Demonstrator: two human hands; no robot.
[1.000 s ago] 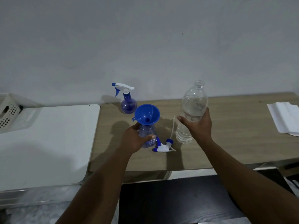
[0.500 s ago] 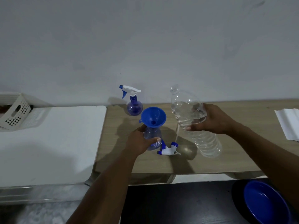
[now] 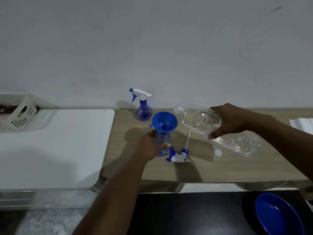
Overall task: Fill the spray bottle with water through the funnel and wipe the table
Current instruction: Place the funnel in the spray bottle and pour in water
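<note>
On the wooden table (image 3: 220, 168), near its left end, the open spray bottle (image 3: 163, 148) stood upright with the blue funnel (image 3: 164, 122) seated in its neck. Left hand (image 3: 149, 147) steadied it, fingers (image 3: 166, 145) curled round the bottle's body. Right hand (image 3: 232, 121) held the clear water bottle (image 3: 199, 122) off the table, fingers wrapped round its upper body, thumb underneath.

Key relation: the water bottle's long axis ran close to level, base toward lower right, uncapped mouth pointing left at the funnel. Mouth sat just beside the funnel's right rim and a little above it, not yet over the bowl. No stream visible. The pour probably needs a short shift left before tipping more, or water lands on the table. Right hand does the moving; left only braces.

Versus a second ago: the water bottle then stood upright on the table, by half a second ago it was lifted and leaning, now tipped much further with the mouth closer to the funnel. Left hand's grip unchanged. A white cap (image 3: 218, 152) now shows on the table.

Removed trigger head (image 3: 178, 156) lay just right of the spray bottle. A second spray bottle (image 3: 144, 109) stood behind by the wall.
</note>
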